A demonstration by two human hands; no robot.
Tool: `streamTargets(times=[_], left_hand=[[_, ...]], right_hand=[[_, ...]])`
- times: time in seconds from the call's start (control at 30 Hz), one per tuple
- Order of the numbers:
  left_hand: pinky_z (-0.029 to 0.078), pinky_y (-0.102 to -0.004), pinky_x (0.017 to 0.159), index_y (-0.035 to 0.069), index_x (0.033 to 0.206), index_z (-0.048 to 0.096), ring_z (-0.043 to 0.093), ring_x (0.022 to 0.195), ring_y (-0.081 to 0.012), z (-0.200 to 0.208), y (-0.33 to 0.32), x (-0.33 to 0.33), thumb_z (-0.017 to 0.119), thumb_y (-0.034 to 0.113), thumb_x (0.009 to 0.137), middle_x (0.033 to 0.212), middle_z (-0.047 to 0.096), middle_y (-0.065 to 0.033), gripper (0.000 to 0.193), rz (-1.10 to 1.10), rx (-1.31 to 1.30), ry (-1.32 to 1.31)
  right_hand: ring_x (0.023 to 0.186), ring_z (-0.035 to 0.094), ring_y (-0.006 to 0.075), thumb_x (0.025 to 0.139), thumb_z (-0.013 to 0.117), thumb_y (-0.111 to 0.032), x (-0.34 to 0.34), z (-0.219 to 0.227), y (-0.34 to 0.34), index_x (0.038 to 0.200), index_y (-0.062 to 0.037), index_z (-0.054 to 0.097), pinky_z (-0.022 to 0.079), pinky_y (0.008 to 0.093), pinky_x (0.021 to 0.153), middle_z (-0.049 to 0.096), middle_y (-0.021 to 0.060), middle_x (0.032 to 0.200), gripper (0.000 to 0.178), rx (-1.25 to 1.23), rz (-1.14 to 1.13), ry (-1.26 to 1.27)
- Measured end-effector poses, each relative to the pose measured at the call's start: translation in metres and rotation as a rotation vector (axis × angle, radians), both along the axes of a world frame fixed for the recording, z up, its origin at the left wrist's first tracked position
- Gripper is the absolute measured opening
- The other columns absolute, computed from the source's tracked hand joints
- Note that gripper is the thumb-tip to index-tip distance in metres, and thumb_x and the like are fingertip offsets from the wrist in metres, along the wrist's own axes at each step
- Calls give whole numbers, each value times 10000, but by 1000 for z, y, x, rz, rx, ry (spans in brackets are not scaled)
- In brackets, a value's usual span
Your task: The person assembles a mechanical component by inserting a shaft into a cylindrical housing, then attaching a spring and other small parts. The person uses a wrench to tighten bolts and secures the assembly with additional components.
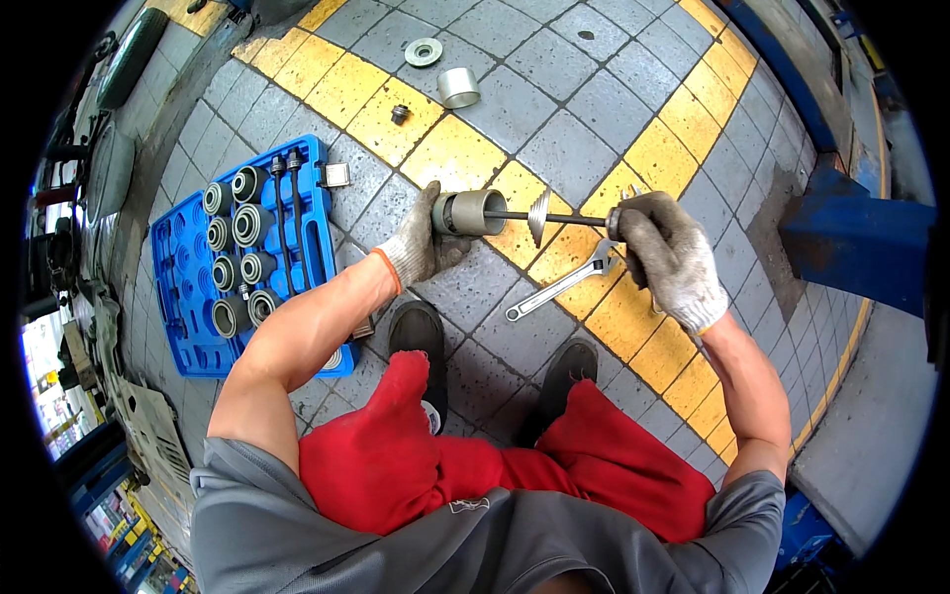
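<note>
My gloved left hand (424, 243) is closed round a grey metal cylinder sleeve (480, 213). Out of the sleeve's right-hand mouth runs a dark threaded rod (569, 218), lying nearly level. A stepped silver disc (538, 218) sits on the rod between my hands, apart from the sleeve. My gloved right hand (665, 252) grips the rod's far right end, where a dark nut-like piece shows at the fingers. An adjustable wrench (559, 289) rests on the tiles below the rod, its jaw beside my right hand.
On the left lies an open blue tool case (322, 238) with several metal cups and rods. Farther off on the floor are a silver ring sleeve (458, 87), a flat washer-like disc (424, 51) and a small black fitting (399, 114). A blue steel post base (851, 238) stands at right.
</note>
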State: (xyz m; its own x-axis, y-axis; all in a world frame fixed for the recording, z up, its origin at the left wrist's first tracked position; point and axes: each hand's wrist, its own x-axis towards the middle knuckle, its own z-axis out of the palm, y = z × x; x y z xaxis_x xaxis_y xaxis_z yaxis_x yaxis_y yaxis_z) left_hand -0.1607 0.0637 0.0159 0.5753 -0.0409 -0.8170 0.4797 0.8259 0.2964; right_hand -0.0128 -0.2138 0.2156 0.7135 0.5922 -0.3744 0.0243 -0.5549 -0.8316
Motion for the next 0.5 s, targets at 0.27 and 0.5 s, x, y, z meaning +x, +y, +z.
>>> streamTargets(times=[0.27,0.5], left_hand=[[494,-263,409,107,1137,653,645,528,-154,-17,5,-3,327,729,1032,789,731,-118,710,-99,-28,19],[491,-264,407,98,1128,640,642,507,-161,-13,-4,6,317,699,1048,763,725,-124,687,-176,3,74]], right_hand=[[687,573,87,1056,598,-196,11,28,-15,1119,18,689,478,287,633,700,54,841,241,-63,-27,-216],[675,556,83,1040,610,-160,10,33,-22,1080,17,687,465,284,624,655,44,795,197,-19,-56,-244]])
